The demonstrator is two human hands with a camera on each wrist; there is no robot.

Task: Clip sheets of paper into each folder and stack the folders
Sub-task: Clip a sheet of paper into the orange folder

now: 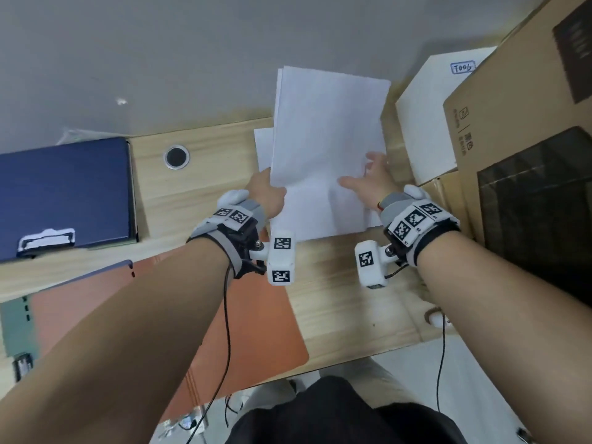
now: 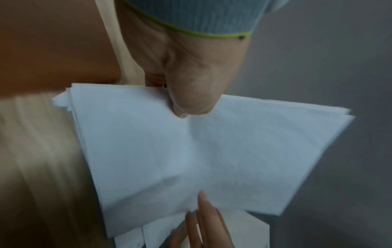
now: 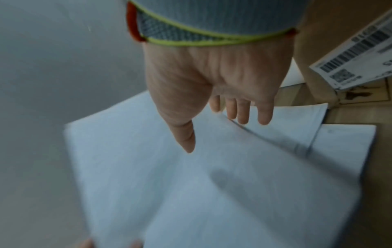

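My left hand pinches the left edge of a small bundle of white paper sheets, lifted above the wooden desk; in the left wrist view the thumb lies on top of the sheets. My right hand hovers over the bundle's right side with straight, spread fingers, holding nothing. More white paper lies on the desk underneath. A blue folder with a metal clip lies at the left. An orange folder lies under my left forearm, on top of a green one.
Cardboard boxes and a white box stand at the right, close to my right hand. A round cable hole is in the desk beside the blue folder. Cables hang from both wrists. Grey floor lies beyond the desk.
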